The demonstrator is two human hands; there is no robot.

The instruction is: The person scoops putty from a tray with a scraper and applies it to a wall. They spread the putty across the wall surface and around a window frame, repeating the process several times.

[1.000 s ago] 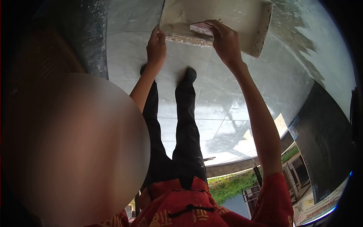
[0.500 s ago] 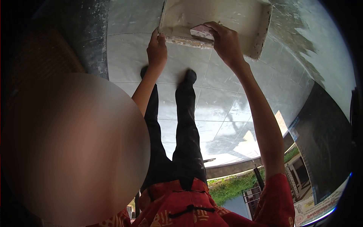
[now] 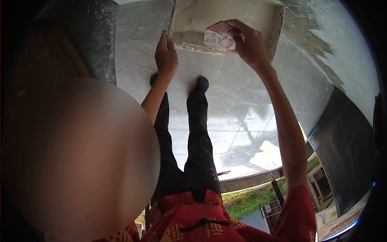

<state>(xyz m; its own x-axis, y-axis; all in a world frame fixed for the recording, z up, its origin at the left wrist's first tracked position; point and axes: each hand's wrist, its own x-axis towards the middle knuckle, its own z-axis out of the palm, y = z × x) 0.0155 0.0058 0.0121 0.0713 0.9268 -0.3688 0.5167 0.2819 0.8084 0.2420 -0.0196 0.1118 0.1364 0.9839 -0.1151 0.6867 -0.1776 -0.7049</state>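
Note:
A shallow, pale tray (image 3: 279, 30) with crusted edges is at the top of the view. My right hand (image 3: 250, 42) grips a flat reddish block (image 3: 219, 37) smeared with white, held over the tray's near edge with its broad face showing. Beside the tray's left corner is my left hand (image 3: 166, 56), its fingers pointing up and slightly apart, with nothing seen in it.
Grey floor tiles (image 3: 229, 111) lie under my feet in dark shoes (image 3: 202, 84). A wall (image 3: 342, 44) with patchy white coating stands at the right, above a dark panel (image 3: 346, 141). Something woven and brown (image 3: 48, 60) is at the left.
The block in my right hand has tilted to show more of its whitened face, and that hand has shifted slightly right. My left hand has come off the tray's corner.

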